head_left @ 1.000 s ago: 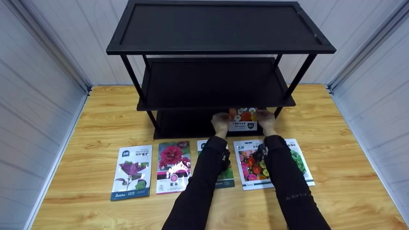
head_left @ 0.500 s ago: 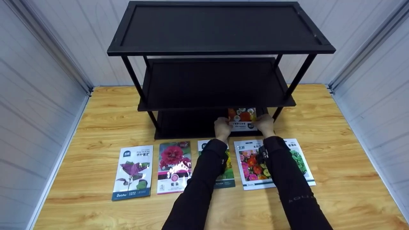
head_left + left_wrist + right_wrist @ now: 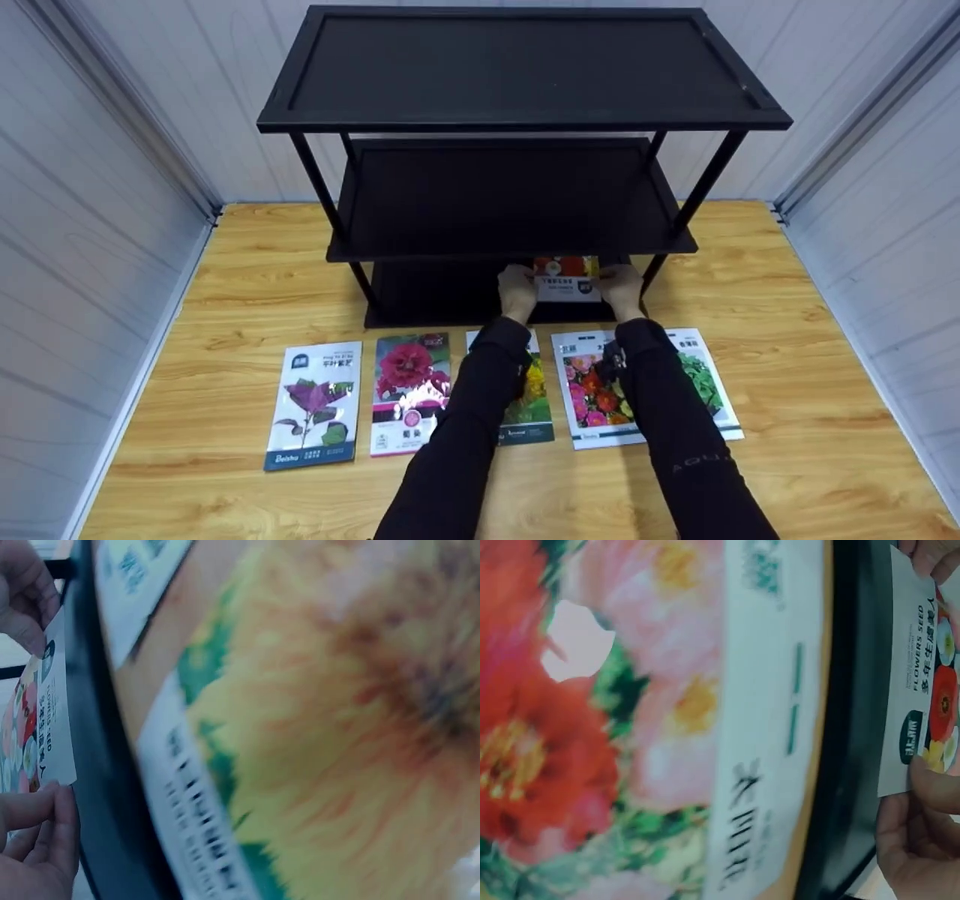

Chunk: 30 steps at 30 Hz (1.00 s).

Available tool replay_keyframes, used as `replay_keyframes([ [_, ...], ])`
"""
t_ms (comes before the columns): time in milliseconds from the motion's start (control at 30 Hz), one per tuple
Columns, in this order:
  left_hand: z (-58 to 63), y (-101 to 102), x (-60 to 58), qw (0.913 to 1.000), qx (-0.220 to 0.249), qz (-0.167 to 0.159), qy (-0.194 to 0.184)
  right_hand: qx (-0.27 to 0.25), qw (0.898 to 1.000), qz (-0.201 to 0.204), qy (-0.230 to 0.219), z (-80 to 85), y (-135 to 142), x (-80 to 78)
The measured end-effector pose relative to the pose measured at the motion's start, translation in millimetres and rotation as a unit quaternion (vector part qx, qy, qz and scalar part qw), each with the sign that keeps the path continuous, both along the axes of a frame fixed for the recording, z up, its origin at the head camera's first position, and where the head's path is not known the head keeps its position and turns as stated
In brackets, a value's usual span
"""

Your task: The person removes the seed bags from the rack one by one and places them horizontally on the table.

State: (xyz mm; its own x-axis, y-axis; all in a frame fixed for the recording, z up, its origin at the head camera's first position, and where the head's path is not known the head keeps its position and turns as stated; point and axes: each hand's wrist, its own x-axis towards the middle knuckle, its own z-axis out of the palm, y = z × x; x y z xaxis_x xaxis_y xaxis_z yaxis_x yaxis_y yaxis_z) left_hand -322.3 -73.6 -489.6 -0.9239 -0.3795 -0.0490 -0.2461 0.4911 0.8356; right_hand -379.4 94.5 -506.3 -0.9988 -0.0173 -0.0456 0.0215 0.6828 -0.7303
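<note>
A flower seed packet [image 3: 568, 289] with red, orange and white blooms lies between my two hands at the right end of the bottom shelf [image 3: 442, 296]. Its lettering is upside down in the head view, and the middle shelf hides its far part. My left hand [image 3: 517, 291] pinches one side edge; in the left wrist view the thumb and fingers [image 3: 52, 799] meet at a corner. The opposite edge is pinched by my right hand [image 3: 621, 288], its thumb [image 3: 934, 784] on top in the right wrist view. Whether the packet touches the shelf I cannot tell.
The black rack's middle shelf [image 3: 510, 199] overhangs both hands. In front, on the wooden surface [image 3: 225, 390], lie a purple-leaf packet [image 3: 313, 405], a pink-flower packet [image 3: 409, 394], a yellow-flower packet [image 3: 536, 390], a mixed-flower packet [image 3: 589, 390] and a green-leaf packet [image 3: 701, 375], some partly under my sleeves.
The packet has slid slightly farther in under the middle shelf, so less of its flower picture shows. Both hands keep hold of its edges, and the left has shifted a little forward.
</note>
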Motion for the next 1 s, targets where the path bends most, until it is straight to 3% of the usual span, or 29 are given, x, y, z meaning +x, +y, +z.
replay_keyframes([
  [33,3.7,-1,-0.6,1.0000,0.002,0.004,0.006,0.001,1.000,-0.003,-0.006,25.9,-9,14.4],
  [100,8.9,-3,-1.3,0.9997,0.004,0.006,0.023,-0.004,1.000,0.003,0.017,46.2,-16,24.8],
  [133,9.6,-4,-3.0,0.9997,0.006,0.006,0.022,-0.002,1.000,0.006,0.020,47.4,-16,23.3],
  [200,5.7,-8,-7.1,0.9995,0.014,0.008,0.027,-0.007,1.000,0.003,0.030,30.0,-13,8.8],
  [333,6.7,-13,-6.6,0.9987,0.029,0.020,0.038,-0.028,0.999,0.011,0.037,35.1,-15,8.0],
  [500,8.3,-20,-3.0,0.9969,0.071,0.026,0.022,-0.023,0.999,0.033,0.001,41.1,-14,9.1],
  [600,2.3,-26,1.4,0.9946,0.102,0.016,0.010,-0.027,0.998,0.048,-0.038,41.4,-11,12.5],
  [633,-11.8,-29,-0.8,0.9929,0.115,0.008,0.030,-0.034,0.997,0.051,-0.049,40.9,-10,14.0],
  [833,-15.3,-33,22.0,0.9780,0.208,-0.013,-0.011,-0.076,0.990,0.066,-0.102,36.8,-3,26.8],
  [867,-1.8,-31,31.9,0.9756,0.215,-0.014,-0.040,-0.074,0.989,0.072,-0.104,36.7,-2,29.9],
  [1000,7.8,-31,53.3,0.9684,0.242,-0.044,-0.041,-0.076,0.988,0.090,-0.099,38.4,5,44.9],
])
